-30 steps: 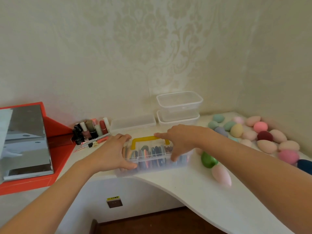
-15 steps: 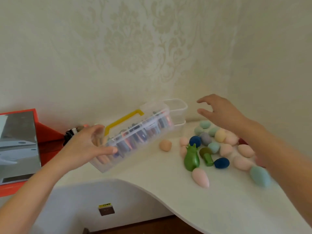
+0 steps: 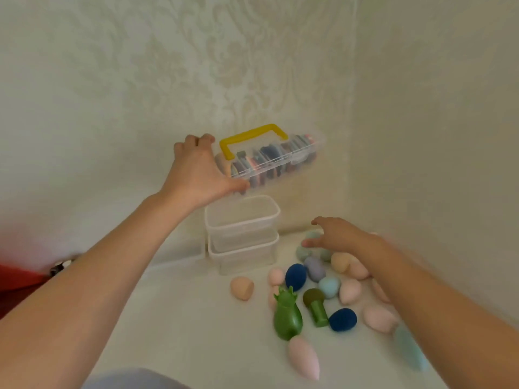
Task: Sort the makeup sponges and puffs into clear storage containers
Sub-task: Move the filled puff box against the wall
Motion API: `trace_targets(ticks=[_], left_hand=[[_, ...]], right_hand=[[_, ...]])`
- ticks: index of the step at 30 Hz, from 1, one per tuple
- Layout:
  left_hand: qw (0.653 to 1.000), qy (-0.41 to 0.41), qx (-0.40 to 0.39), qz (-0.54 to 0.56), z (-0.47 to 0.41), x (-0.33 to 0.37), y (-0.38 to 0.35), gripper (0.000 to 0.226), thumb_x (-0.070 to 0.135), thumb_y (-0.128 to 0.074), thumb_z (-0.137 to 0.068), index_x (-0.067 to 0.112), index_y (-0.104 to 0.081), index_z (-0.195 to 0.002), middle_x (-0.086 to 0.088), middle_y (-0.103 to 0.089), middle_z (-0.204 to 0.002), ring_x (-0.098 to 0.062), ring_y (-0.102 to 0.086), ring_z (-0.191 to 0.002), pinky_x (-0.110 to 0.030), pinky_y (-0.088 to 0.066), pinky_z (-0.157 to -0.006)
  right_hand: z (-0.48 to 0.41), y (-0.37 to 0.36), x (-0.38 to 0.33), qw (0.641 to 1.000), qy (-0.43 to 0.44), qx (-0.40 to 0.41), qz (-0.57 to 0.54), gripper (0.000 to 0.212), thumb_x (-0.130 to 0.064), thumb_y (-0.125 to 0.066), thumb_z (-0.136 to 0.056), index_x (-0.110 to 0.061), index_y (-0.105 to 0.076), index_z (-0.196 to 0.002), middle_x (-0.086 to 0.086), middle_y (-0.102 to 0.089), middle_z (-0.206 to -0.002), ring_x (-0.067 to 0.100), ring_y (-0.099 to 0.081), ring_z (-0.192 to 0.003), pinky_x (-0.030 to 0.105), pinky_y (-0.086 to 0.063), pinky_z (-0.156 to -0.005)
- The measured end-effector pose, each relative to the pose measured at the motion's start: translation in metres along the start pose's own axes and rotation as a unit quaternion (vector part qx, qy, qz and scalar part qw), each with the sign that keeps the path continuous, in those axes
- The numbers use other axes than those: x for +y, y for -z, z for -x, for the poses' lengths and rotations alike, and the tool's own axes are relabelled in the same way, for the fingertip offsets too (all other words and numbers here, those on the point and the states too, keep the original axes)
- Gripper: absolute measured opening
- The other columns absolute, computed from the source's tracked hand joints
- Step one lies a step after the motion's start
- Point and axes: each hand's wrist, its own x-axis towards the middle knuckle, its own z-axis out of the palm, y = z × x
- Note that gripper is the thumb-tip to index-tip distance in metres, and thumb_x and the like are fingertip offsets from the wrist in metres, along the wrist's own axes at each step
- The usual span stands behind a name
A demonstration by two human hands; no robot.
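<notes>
The left hand (image 3: 196, 171) grips one end of a clear case with a yellow handle (image 3: 269, 160), fingers wrapped over its top and thumb beneath, holding it tilted in the air above two stacked empty clear containers (image 3: 243, 234) that stand against the wall. The right hand (image 3: 335, 237) hovers with fingers loosely spread and holding nothing (it is motion-blurred) over a scatter of egg-shaped makeup sponges (image 3: 323, 284) on the white tabletop (image 3: 182, 318), among them a green pineapple-shaped sponge (image 3: 288, 318) and a pink one (image 3: 304, 357) nearest the camera.
</notes>
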Motion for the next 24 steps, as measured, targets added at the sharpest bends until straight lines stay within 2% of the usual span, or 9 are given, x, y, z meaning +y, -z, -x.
trace_targets(ticks=[3,6,8,10,12,16,19,21,24], left_hand=[[1.000,-0.010,-0.026,0.007,-0.015,0.019,-0.023,0.111,0.060,-0.080,-0.051,0.009,-0.034,-0.139,-0.012,-0.042,-0.131,-0.031,-0.036,-0.123,-0.034,-0.030,-0.103],[0.997,-0.011,-0.057,0.042,-0.020,0.034,-0.045,0.112,0.061,-0.079,-0.052,0.010,-0.033,-0.140,-0.012,-0.042,-0.131,-0.031,-0.037,-0.122,-0.034,-0.033,-0.101],[0.995,-0.015,-0.076,0.057,-0.021,0.044,-0.062,0.111,0.061,-0.078,-0.055,0.009,-0.031,-0.141,-0.012,-0.041,-0.132,-0.031,-0.037,-0.123,-0.035,-0.033,-0.101],[0.993,-0.020,-0.096,0.064,-0.021,0.054,-0.076,0.111,0.060,-0.078,-0.056,0.009,-0.030,-0.142,-0.011,-0.040,-0.133,-0.030,-0.036,-0.123,-0.035,-0.033,-0.102],[0.991,-0.031,-0.111,0.069,-0.021,0.065,-0.086,0.108,0.058,-0.077,-0.058,0.008,-0.030,-0.142,-0.012,-0.040,-0.134,-0.030,-0.035,-0.124,-0.034,-0.031,-0.101],[0.990,-0.058,-0.127,0.036,-0.019,0.084,-0.094,0.096,0.051,-0.077,-0.064,0.004,-0.034,-0.137,-0.014,-0.042,-0.131,-0.029,-0.036,-0.122,-0.035,-0.029,-0.100],[0.986,-0.086,-0.140,0.007,-0.020,0.097,-0.099,0.092,0.048,-0.075,-0.067,0.002,-0.035,-0.135,-0.016,-0.043,-0.130,-0.030,-0.036,-0.120,-0.035,-0.028,-0.101],[0.984,-0.098,-0.146,-0.008,-0.020,0.103,-0.102,0.092,0.050,-0.074,-0.068,0.001,-0.035,-0.135,-0.016,-0.043,-0.130,-0.031,-0.036,-0.120,-0.036,-0.028,-0.102],[0.985,-0.088,-0.144,-0.016,-0.022,0.105,-0.106,0.093,0.052,-0.074,-0.067,0.002,-0.036,-0.135,-0.016,-0.043,-0.129,-0.031,-0.036,-0.120,-0.035,-0.029,-0.101]], right_hand=[[-0.017,-0.023,0.002,0.998,-0.018,-0.051,0.017,0.105,-0.073,-0.059,-0.070,-0.033,-0.007,-0.151,0.007,-0.007,-0.159,0.032,-0.010,-0.145,0.053,-0.012,-0.116],[-0.030,-0.034,0.005,0.995,-0.026,-0.082,0.042,0.109,-0.074,-0.058,-0.070,-0.027,-0.006,-0.152,0.007,0.007,-0.160,0.036,0.011,-0.145,0.060,0.001,-0.114],[-0.038,-0.036,0.002,0.996,-0.020,-0.079,0.046,0.100,-0.068,-0.062,-0.072,-0.020,-0.019,-0.149,0.007,-0.007,-0.159,0.039,0.005,-0.144,0.063,-0.001,-0.112],[-0.042,-0.039,-0.001,0.997,-0.017,-0.059,0.046,0.080,-0.056,-0.062,-0.076,-0.018,-0.032,-0.139,0.009,-0.030,-0.149,0.037,-0.019,-0.140,0.064,-0.008,-0.111],[-0.041,-0.042,0.001,0.998,-0.035,-0.024,0.047,0.069,-0.049,-0.059,-0.080,-0.019,-0.033,-0.137,0.008,-0.036,-0.142,0.034,-0.033,-0.132,0.063,-0.012,-0.110],[-0.033,-0.040,0.031,0.994,-0.064,0.018,0.090,0.054,-0.048,-0.043,-0.090,-0.031,-0.032,-0.141,0.013,-0.021,-0.151,0.034,-0.014,-0.140,0.061,-0.009,-0.112],[-0.029,-0.039,0.046,0.996,-0.066,-0.002,0.055,0.064,-0.069,-0.035,-0.086,-0.038,-0.031,-0.141,0.009,-0.010,-0.157,0.038,0.002,-0.144,0.064,0.001,-0.111],[-0.028,-0.040,0.042,0.997,-0.065,-0.023,0.043,0.079,-0.082,-0.031,-0.076,-0.037,-0.031,-0.141,0.006,-0.016,-0.156,0.038,0.001,-0.144,0.066,0.005,-0.109],[-0.029,-0.038,0.026,0.996,-0.080,-0.036,0.026,0.096,-0.090,-0.027,-0.068,-0.031,-0.028,-0.144,0.007,-0.024,-0.154,0.040,-0.004,-0.144,0.066,0.005,-0.109]])
